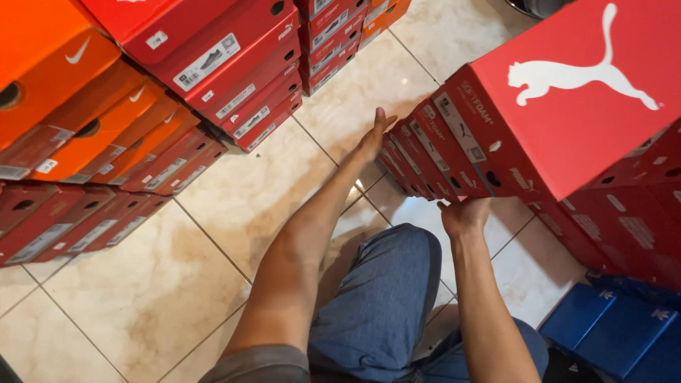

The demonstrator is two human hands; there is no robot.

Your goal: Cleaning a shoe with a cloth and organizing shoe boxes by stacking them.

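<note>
Left hand (374, 135) spread flat against far end of red shoebox stack (454, 152) on tiled floor (234, 191). Right hand (464, 215) curled, gripping stack's near lower edge. Orange boxes (78, 92) well apart, blue boxes (617, 330) near knee.

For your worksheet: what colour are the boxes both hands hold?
Red boxes, white emblem on top; head view.
</note>
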